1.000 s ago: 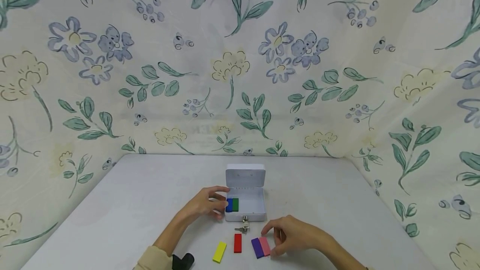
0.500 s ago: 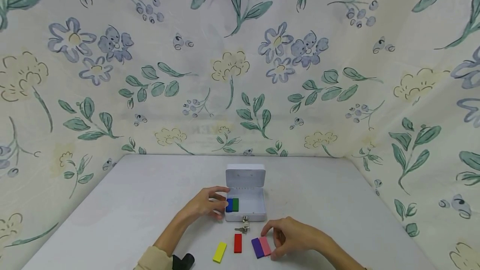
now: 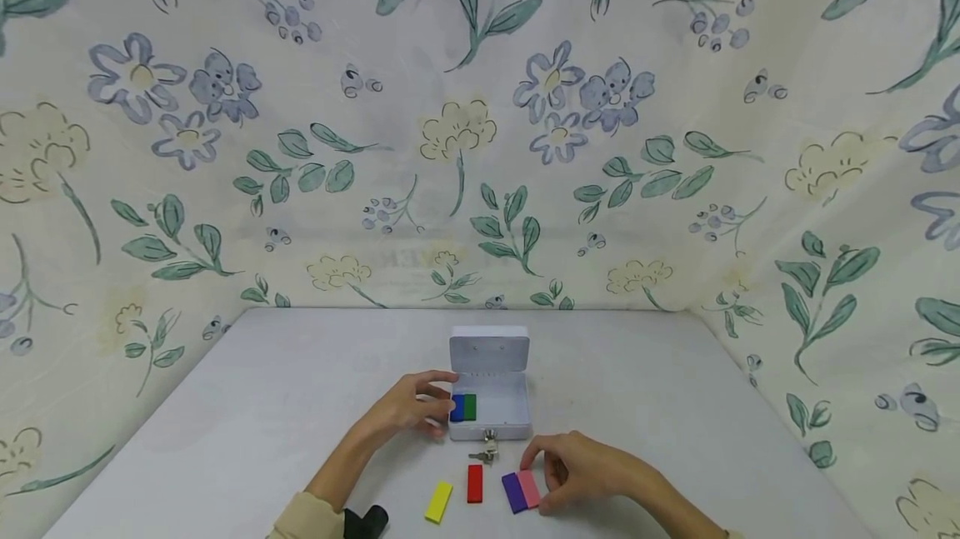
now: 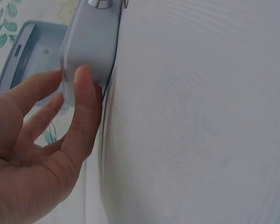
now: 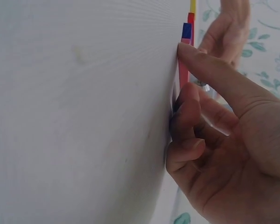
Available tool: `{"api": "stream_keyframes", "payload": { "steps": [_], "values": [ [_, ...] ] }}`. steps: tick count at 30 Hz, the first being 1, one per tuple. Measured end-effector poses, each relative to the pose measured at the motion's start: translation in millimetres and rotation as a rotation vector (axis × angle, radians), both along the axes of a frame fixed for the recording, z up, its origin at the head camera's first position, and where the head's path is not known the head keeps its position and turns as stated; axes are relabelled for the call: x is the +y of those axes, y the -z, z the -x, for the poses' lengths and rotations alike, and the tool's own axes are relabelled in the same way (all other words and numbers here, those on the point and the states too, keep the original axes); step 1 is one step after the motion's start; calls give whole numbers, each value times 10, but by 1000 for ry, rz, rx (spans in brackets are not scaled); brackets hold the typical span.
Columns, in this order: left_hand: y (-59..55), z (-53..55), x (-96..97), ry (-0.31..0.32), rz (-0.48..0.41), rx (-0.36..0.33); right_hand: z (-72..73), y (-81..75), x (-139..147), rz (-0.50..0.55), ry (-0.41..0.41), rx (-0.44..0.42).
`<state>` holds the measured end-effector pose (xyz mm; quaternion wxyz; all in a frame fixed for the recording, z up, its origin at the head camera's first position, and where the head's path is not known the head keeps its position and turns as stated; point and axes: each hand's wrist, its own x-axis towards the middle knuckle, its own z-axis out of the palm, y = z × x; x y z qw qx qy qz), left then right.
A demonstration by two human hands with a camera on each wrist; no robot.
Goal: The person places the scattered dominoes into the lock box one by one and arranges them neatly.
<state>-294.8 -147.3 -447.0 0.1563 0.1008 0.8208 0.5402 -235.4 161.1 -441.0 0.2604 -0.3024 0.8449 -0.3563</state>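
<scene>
A small white cash box (image 3: 517, 410) stands with its lid raised, a blue block (image 3: 457, 407) and a green block (image 3: 470, 407) at its inner left. My left hand (image 3: 408, 406) holds the box's left side; in the left wrist view the thumb lies along the wall and a finger meets the rim. On the table, my right hand (image 3: 588, 472) pinches a flat pink block (image 3: 529, 489) end to end between thumb and index finger, the other fingers curled under. A purple block (image 3: 514, 493) lies against the pink one's left side.
A red block (image 3: 475, 484) and a yellow block (image 3: 438, 503) lie separately on the white table (image 3: 315, 356), left of the purple one. Keys (image 3: 482, 456) hang from the lock at the box's front. Floral cloth (image 3: 405, 189) encloses the table's back and sides.
</scene>
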Motion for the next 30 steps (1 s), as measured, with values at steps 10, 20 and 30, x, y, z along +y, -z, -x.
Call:
{"api": "stream_keyframes", "payload": {
  "steps": [10, 20, 30],
  "values": [
    [0, 8, 1, 4, -2, 13, 4, -27, 1, -6, -13, 43],
    [9, 13, -6, 9, -3, 11, -14, -21, -19, -17, -1, 45],
    [15, 7, 16, -19, 26, 8, -22, -31, -26, -12, 1, 51]
  ]
}}
